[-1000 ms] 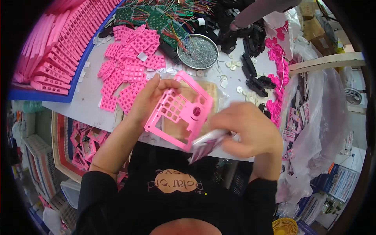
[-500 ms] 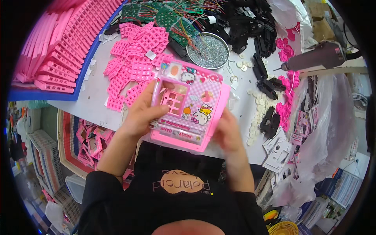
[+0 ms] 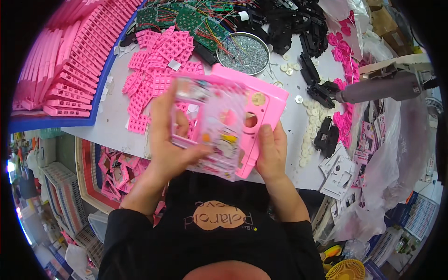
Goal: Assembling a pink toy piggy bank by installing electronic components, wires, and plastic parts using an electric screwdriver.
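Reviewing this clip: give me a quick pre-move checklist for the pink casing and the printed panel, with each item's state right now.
1. Left hand grips the printed panel: ok.
2. Right hand supports the pink casing at its lower edge: ok.
3. Panel lies over the casing's front: ok.
4. Panel seated flush: cannot tell, blurred.
5. Casing held above the table, off the loose pink parts: ok.
6. Screw dish away from both hands: ok.

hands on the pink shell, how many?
2. Left hand grips the pink shell and the blurred printed panel from the left; right hand holds its lower right edge. No other hands visible.
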`<action>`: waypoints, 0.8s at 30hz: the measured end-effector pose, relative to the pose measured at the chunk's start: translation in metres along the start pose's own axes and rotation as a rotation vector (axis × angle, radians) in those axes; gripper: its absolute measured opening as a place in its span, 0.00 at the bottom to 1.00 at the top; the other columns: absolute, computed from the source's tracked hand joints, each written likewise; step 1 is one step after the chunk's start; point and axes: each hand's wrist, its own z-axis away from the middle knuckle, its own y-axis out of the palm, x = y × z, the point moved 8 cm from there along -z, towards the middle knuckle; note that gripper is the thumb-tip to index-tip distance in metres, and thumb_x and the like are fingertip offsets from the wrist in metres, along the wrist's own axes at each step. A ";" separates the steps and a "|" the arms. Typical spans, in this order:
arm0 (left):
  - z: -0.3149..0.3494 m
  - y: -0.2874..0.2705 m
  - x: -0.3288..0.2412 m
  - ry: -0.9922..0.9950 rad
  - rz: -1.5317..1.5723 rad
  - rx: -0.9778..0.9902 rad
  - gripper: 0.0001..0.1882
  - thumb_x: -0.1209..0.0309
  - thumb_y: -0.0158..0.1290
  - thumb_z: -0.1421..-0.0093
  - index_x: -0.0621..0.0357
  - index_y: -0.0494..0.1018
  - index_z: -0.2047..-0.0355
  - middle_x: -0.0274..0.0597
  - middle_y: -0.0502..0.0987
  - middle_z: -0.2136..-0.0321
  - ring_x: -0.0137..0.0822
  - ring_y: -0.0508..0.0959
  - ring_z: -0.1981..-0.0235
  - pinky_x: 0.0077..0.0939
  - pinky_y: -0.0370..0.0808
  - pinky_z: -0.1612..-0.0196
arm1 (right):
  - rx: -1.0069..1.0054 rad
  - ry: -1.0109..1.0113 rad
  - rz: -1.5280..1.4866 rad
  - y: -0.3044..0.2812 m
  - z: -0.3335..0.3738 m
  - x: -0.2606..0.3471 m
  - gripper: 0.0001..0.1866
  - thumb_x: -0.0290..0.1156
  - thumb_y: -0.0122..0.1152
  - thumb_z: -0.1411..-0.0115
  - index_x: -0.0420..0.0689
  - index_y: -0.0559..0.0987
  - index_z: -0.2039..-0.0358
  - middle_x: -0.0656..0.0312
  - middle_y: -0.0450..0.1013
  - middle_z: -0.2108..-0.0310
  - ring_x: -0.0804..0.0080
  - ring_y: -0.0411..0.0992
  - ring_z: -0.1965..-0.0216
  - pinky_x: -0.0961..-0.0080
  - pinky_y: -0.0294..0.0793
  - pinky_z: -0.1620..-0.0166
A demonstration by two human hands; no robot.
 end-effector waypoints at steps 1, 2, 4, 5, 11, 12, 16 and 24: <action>-0.002 0.017 -0.022 0.356 -0.392 0.099 0.63 0.67 0.78 0.65 0.59 0.55 0.30 0.44 0.63 0.50 0.33 0.67 0.60 0.24 0.69 0.58 | 0.024 -0.043 0.043 0.007 0.002 0.004 0.24 0.39 0.58 0.30 0.35 0.68 0.43 0.59 0.74 0.51 0.77 0.73 0.53 0.76 0.74 0.50; -0.003 0.021 -0.014 0.244 -0.353 0.129 0.62 0.67 0.77 0.65 0.59 0.55 0.29 0.45 0.63 0.50 0.35 0.67 0.57 0.26 0.69 0.56 | 0.053 -0.088 0.087 0.012 0.002 0.008 0.24 0.39 0.58 0.30 0.34 0.68 0.43 0.59 0.75 0.51 0.77 0.73 0.54 0.76 0.74 0.50; 0.000 0.026 0.002 0.020 -0.275 0.189 0.62 0.66 0.77 0.63 0.58 0.55 0.29 0.47 0.62 0.48 0.40 0.67 0.51 0.29 0.69 0.51 | 0.080 -0.067 0.165 0.013 -0.001 0.007 0.24 0.39 0.59 0.31 0.34 0.69 0.43 0.59 0.75 0.52 0.77 0.73 0.54 0.76 0.74 0.51; 0.002 0.027 -0.001 0.123 -0.358 0.187 0.61 0.66 0.77 0.62 0.57 0.55 0.29 0.49 0.62 0.47 0.43 0.67 0.48 0.33 0.69 0.49 | 0.092 -0.052 0.203 0.012 -0.001 0.007 0.24 0.39 0.60 0.31 0.34 0.69 0.43 0.58 0.76 0.53 0.77 0.73 0.54 0.76 0.74 0.51; 0.008 0.027 0.010 0.102 -0.303 0.184 0.61 0.64 0.75 0.60 0.58 0.53 0.29 0.51 0.62 0.44 0.44 0.66 0.47 0.36 0.68 0.46 | 0.179 -0.104 0.290 0.021 -0.006 0.014 0.24 0.34 0.64 0.35 0.34 0.71 0.44 0.58 0.77 0.55 0.75 0.75 0.56 0.75 0.74 0.52; 0.011 0.025 0.008 0.104 -0.328 0.165 0.61 0.64 0.75 0.59 0.58 0.52 0.29 0.52 0.62 0.43 0.45 0.66 0.46 0.36 0.68 0.45 | 0.166 -0.058 0.341 0.019 -0.006 0.013 0.25 0.34 0.66 0.36 0.35 0.71 0.44 0.58 0.78 0.56 0.74 0.75 0.56 0.74 0.75 0.52; 0.025 0.021 0.003 0.166 -0.433 0.109 0.60 0.63 0.74 0.57 0.60 0.51 0.28 0.53 0.62 0.42 0.47 0.66 0.45 0.37 0.68 0.45 | 0.203 -0.017 0.539 0.026 -0.006 0.016 0.26 0.33 0.70 0.41 0.37 0.73 0.45 0.58 0.78 0.58 0.73 0.76 0.58 0.73 0.75 0.53; 0.023 0.019 0.005 0.148 -0.489 0.142 0.61 0.61 0.74 0.56 0.64 0.49 0.29 0.56 0.63 0.43 0.51 0.65 0.44 0.41 0.65 0.43 | 0.180 -0.080 0.511 0.033 -0.008 0.011 0.27 0.31 0.68 0.42 0.36 0.72 0.44 0.57 0.79 0.59 0.72 0.78 0.60 0.73 0.76 0.55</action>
